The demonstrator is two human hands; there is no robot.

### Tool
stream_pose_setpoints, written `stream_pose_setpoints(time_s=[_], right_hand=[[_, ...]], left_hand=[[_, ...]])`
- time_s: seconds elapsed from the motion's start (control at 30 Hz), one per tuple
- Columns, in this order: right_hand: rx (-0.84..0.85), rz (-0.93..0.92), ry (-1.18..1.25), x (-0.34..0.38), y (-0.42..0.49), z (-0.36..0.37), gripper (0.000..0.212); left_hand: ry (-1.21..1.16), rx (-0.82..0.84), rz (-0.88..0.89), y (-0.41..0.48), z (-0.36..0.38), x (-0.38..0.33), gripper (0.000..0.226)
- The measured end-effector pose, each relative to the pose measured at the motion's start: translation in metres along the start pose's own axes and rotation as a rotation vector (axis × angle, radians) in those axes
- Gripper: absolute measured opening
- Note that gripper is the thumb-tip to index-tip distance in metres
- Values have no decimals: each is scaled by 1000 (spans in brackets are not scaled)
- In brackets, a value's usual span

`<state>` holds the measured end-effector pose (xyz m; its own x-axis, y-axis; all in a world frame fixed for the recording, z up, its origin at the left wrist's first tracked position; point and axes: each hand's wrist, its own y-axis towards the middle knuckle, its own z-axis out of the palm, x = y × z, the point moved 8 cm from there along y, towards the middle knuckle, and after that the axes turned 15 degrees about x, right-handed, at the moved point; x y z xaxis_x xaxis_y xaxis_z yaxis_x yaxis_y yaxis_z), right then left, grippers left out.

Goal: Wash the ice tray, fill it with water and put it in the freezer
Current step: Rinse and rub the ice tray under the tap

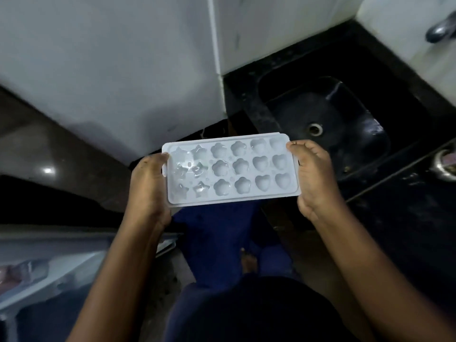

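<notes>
I hold a pale blue ice tray [230, 170] level in front of me, between both hands. Its cups are shaped as stars, flowers and hearts, and water glints in the star cups at the left end. My left hand [148, 186] grips the tray's left short edge. My right hand [313, 176] grips the right short edge, thumb on the rim. The tray hangs over the floor, left of the black sink [328, 129].
The black sink with its drain [315, 129] sits in a dark counter [407, 218] at the right. A tap [441, 28] shows at the top right. A white wall corner [217, 70] stands ahead. An open fridge door with shelves [49, 275] is at the lower left.
</notes>
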<state>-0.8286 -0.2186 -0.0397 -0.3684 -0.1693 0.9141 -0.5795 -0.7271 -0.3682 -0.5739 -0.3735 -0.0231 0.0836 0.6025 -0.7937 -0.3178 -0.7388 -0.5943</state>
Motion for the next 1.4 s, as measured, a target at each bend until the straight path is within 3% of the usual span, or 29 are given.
stream_pose_setpoints(time_s=[0.33,0.63,0.87,0.93,1.23,1.4], right_hand=[[-295,-52,118,24,13,-92,12],[-610,-73,202,29,30,-138,13],[-809,-124,344,31,52,-150,18],[-837,-130,371,36,60,-155,17],[-831,-132,353,56,97,-202,18],[-788,-96,152,64,124,-236,26]], left_hand=[[211,285,-37,68,133,-28,19],[334,602,-90,139,245,-54,70],[496,765,-93,196,315,-72,25],[540,785,-107,209,335,-75,20],[616,871,-97,249,411,-85,50],[713,909,-6,272,455,-91,32]])
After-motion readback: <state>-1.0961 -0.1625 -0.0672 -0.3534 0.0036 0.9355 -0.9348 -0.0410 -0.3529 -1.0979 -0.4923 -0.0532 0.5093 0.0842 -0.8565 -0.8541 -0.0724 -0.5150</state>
